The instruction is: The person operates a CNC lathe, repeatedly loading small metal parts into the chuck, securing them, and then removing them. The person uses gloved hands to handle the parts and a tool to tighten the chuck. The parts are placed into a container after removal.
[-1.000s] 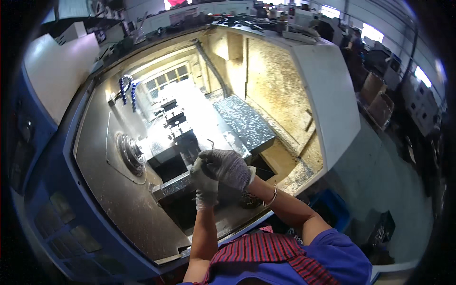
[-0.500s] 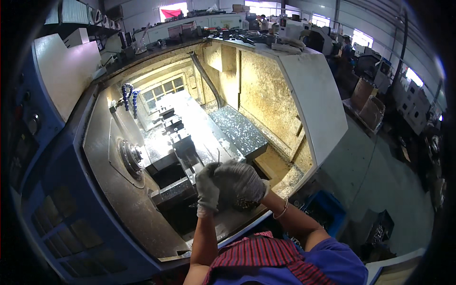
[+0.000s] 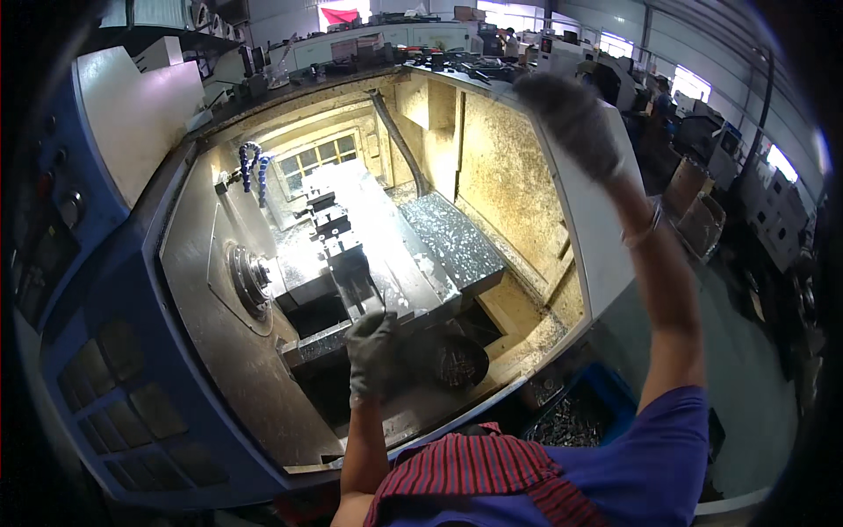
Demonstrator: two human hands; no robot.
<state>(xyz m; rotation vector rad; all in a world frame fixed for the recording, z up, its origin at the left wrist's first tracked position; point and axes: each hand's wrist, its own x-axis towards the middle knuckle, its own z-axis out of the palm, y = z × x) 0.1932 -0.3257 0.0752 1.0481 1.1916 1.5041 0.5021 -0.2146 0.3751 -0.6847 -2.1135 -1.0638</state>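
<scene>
My left hand (image 3: 371,344), in a grey glove, is closed in front of the tool slide inside the open lathe. A thin dark rod (image 3: 378,294) appears to stick up from its fingers; its kind is too small to make out. My right hand (image 3: 572,123), also gloved, is raised to the upper right over the machine's white side panel, smeared by motion, so its fingers cannot be read. Beyond my left hand stands a row of dark tool holders (image 3: 330,221) on the bright slide. The round spindle (image 3: 249,274) is on the left wall.
A dark round container (image 3: 460,362) sits at the machine's front opening. Blue coolant hoses (image 3: 255,167) hang at the back left. Tools (image 3: 465,66) lie along the machine's top ledge. A blue bin (image 3: 606,395) with metal chips stands right of the opening.
My right hand has left my left hand and swung up and right to the machine's upper edge. My left hand stays near the slide, slightly lower and further left.
</scene>
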